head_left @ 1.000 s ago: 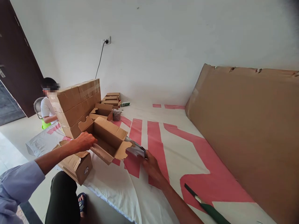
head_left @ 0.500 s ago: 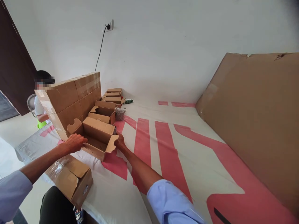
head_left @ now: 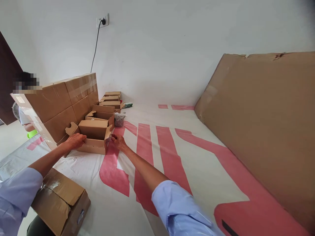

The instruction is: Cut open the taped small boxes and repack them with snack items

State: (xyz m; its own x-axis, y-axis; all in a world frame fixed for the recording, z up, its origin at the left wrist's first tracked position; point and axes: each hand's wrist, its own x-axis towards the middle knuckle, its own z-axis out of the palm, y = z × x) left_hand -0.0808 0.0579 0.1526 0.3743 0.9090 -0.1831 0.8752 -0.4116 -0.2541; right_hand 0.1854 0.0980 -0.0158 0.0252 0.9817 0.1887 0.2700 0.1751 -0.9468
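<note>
Head view: the open carton [head_left: 94,146] sits on the cloth-covered bench [head_left: 211,170], left of centre, its mouth upward and its end flaps sticking out. The left hand [head_left: 76,141] grips the upper edge of its near wall, fingers curled over the cardboard. The right hand [head_left: 118,141] is at the carton's right end, fingers drawn together beside the flap; a small pale, shiny thing shows at the fingertips, too blurred to name, and I cannot tell whether the hand grips it or the flap.

Just behind stands another open carton [head_left: 103,109], with a clear bag [head_left: 119,120] of greyish contents beside its right end. Farther back, near the wall [head_left: 157,49], are more cartons [head_left: 110,98] in a row and a green packet [head_left: 128,105]. A stack of taped boxes [head_left: 60,105], at least 2 layers high, rises on the left; a co-worker [head_left: 24,117] is partly hidden behind it.

In the foreground, below the left forearm, lies a box [head_left: 66,188] with its top flaps folded down. A large cardboard panel [head_left: 258,131] slants along the right side.
</note>
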